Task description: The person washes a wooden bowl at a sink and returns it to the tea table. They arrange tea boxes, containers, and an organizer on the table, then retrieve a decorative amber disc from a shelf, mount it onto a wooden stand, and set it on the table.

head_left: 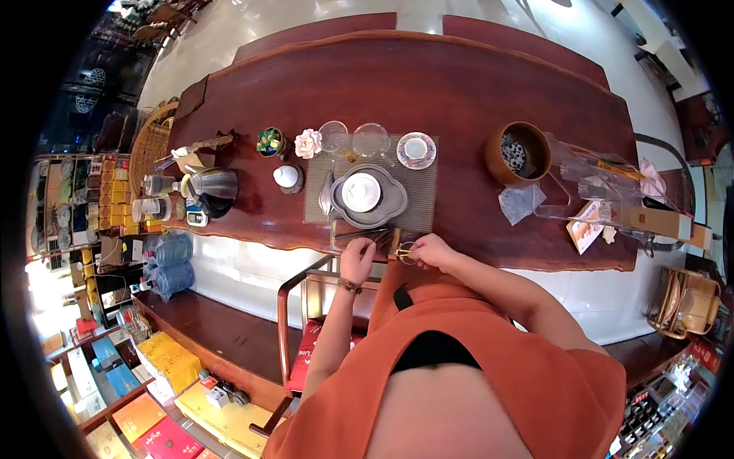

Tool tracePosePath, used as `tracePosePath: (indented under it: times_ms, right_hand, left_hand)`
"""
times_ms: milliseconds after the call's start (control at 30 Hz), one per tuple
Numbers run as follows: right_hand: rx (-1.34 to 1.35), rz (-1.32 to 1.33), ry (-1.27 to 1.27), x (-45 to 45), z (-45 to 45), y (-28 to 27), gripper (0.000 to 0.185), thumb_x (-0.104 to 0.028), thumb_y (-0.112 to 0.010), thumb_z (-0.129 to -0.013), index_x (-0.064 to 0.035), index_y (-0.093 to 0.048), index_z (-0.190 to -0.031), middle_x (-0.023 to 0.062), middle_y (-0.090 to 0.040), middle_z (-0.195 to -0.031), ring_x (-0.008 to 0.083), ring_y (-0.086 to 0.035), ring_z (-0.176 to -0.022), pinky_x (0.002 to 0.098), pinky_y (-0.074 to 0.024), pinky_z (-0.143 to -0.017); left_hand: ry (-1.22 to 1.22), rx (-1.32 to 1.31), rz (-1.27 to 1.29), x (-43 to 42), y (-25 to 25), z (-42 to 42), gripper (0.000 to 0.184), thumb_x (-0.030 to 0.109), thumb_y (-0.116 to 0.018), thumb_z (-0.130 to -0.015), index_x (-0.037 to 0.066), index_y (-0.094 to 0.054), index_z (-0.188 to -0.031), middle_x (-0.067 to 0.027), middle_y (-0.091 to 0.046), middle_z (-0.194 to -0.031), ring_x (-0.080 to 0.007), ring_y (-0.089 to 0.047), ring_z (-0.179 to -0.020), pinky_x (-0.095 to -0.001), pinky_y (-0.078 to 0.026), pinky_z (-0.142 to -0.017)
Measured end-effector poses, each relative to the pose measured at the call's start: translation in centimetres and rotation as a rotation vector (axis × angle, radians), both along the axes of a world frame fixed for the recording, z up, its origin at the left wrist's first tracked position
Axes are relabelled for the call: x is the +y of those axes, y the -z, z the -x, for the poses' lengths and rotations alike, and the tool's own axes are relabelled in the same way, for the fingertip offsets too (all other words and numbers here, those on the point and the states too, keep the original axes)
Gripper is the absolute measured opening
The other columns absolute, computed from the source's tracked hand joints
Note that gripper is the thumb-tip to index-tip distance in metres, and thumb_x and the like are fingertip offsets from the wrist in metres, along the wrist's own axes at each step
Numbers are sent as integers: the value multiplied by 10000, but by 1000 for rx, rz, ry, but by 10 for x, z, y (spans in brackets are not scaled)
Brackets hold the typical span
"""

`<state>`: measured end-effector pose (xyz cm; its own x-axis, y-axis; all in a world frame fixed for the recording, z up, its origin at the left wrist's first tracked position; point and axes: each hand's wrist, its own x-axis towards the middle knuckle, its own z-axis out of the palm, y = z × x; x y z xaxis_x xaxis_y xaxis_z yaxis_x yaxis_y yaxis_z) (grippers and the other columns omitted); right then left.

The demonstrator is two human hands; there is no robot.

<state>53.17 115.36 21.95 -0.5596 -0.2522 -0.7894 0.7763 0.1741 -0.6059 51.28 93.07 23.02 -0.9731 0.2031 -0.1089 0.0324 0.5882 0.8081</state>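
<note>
At the table's front edge my left hand (357, 258) has its fingers pressed together; what they hold, if anything, is too small to make out. My right hand (430, 252) is closed on the handles of a pair of scissors (404, 252), just right of a small brown piece. Behind my hands a white lidded bowl (361, 192) stands on a grey scalloped tray (393, 200), which rests on a woven mat (423, 195). Two glass vessels (371, 141) and a patterned cup and saucer (416, 151) stand along the mat's back.
On the left are a steel kettle (215, 189), a white egg-shaped object (287, 177), a small plant pot (271, 142) and a pink flower (308, 143). On the right are a brown round bin (518, 154), a clear plastic bag (521, 202) and boxes. A chair (284, 321) stands below the table edge.
</note>
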Motion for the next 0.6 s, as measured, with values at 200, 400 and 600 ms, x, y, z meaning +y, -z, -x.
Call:
tracePosePath:
  times_ms: [200, 400, 600]
  right_hand:
    - [-3, 75, 112, 11, 1, -1, 98, -113, -642, -764, -17, -635, -779, 23, -545, -598, 99, -511, -508, 232, -420, -437]
    - [-81, 183, 109, -33, 8, 26, 107, -89, -637, -784, 18, -642, -781, 57, -605, -674, 125, -572, -575, 263, -504, -516]
    - [183, -8, 35, -26, 2, 21, 142, -92, -623, -786, 49, -640, -796, 111, -652, -755, 190, -632, -661, 317, -546, -616]
  left_hand:
    - [-32, -70, -39, 1, 6, -3, 121, 127, -594, -834, 9, -617, -836, -125, -594, -763, -251, -582, -685, -333, -469, -624]
    - [49, 38, 7, 0, 5, -6, 102, 115, -585, -833, 18, -604, -858, -145, -586, -818, -314, -573, -788, -375, -466, -690]
    - [333, 138, 277, 5, 6, -14, 137, 137, -628, -799, 60, -598, -908, -125, -562, -948, -312, -570, -844, -381, -478, -717]
